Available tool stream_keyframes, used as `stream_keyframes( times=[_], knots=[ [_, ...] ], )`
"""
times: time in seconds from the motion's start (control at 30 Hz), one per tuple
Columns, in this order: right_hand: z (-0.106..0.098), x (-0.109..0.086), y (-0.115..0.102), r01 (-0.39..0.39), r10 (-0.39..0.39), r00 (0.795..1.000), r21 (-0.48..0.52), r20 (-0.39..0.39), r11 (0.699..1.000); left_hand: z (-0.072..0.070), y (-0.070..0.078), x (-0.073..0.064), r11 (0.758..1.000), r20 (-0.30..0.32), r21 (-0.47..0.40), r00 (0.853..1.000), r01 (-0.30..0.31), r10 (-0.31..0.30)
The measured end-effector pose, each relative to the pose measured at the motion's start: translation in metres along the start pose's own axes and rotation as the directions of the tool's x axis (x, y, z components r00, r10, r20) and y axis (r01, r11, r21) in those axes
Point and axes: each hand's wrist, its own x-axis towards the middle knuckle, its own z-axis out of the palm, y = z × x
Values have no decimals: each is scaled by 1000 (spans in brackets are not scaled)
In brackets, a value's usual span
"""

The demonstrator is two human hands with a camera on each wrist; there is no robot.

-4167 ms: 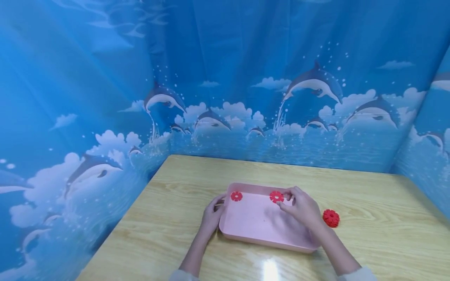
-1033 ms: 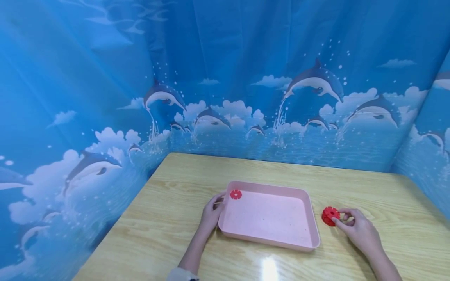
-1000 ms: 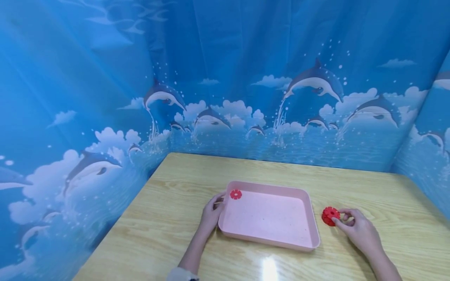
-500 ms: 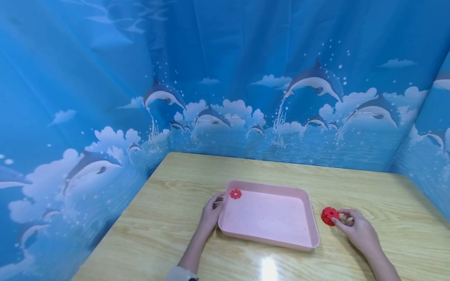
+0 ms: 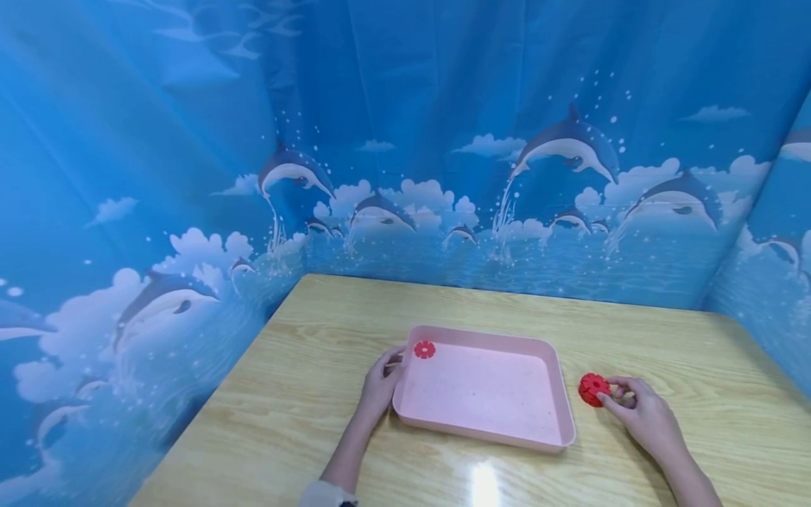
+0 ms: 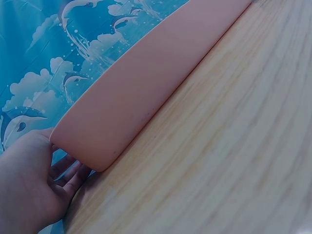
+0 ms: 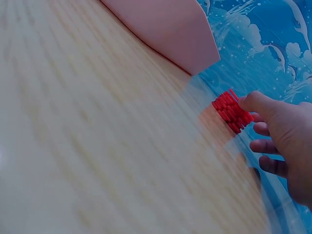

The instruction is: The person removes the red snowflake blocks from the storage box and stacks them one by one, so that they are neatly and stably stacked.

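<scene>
My right hand (image 5: 649,415) pinches a red notched building disc (image 5: 594,384) between thumb and fingers, at the top of a stack of similar red discs (image 7: 229,111). In the right wrist view the top disc stands slightly apart from the others under the thumb. A shallow pink tray (image 5: 488,431) lies left of the stack, its long side along the table. One more red disc (image 5: 424,350) lies in its far left corner. My left hand (image 5: 378,386) holds the tray's left wall; the left wrist view has its fingers (image 6: 73,178) bent at that end.
The wooden table (image 5: 329,324) has a light grain and a bright reflection near its front. Behind and to the left hangs a blue curtain (image 5: 405,141) printed with dolphins.
Since the oldest frame my right hand has moved from over the tray, where it held a red disc, rightward to the stack. Over the last second both hands stay almost still.
</scene>
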Motion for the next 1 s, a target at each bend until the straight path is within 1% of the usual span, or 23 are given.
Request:
stream_keyframes(
  times=[0.17,0.4,0.7,0.8,1.0],
  knots=[
    [0,0,0,8,-8,1000,4,2,1000,0,-1,1,1000,-2,-3,1000,6,-6],
    [1,0,0,21,-21,1000,4,-2,1000,0,-2,0,1000,0,1,1000,-28,28],
    [2,0,0,40,-40,999,8,-14,999,0,-2,0,1000,-4,0,1000,-18,18],
    [2,0,0,37,-37,999,6,-10,999,0,-2,1,1000,0,8,1000,-20,20],
    [2,-1,1,34,-34,999,-2,1,999,0,-1,1,1000,2,4,1000,-5,5]
  ],
)
